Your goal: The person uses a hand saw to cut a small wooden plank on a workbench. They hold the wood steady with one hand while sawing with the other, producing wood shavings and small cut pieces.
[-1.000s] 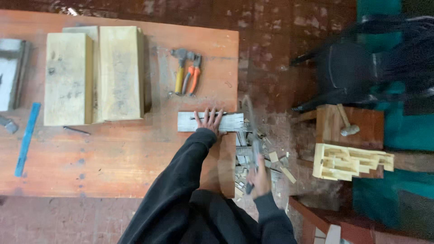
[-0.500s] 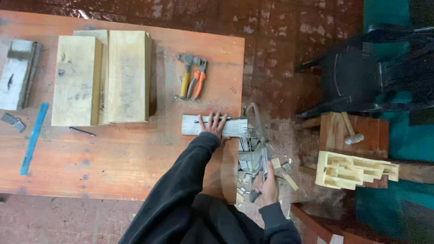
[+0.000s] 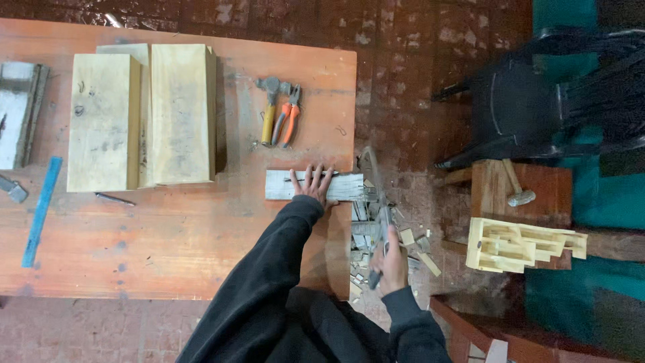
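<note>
Left hand: the left hand [image 3: 314, 183] lies flat, fingers spread, pressing on a grey wooden strip [image 3: 285, 185]; nothing is clasped, the grip is open and the palm bears down.
Grey wooden strip: it lies across the bench [image 3: 181, 242] near the right edge, its right end reaching past that edge.
Right hand: the right hand [image 3: 391, 265] is off the bench's right side, its grip closed around the handle of a handsaw [image 3: 379, 215].
Handsaw: its blade runs up from the hand toward the overhanging end of the strip; whether blade and wood touch I cannot tell.
Offcuts: small wood offcuts [image 3: 410, 238] lie on the floor below the saw, just beside the bench edge.
Bench tools: a hammer [image 3: 269, 111] and orange-handled pliers [image 3: 289, 117] lie side by side above the strip.
Blocks: pale wooden blocks [image 3: 144, 114] lie close together left of the hammer.
Far left: a blue ruler [image 3: 41, 210] lies near the left edge.
Right of scene: a pale stepped wooden frame [image 3: 517, 243] rests beside a small wooden stool [image 3: 551, 185] carrying a mallet [image 3: 516, 185].
</note>
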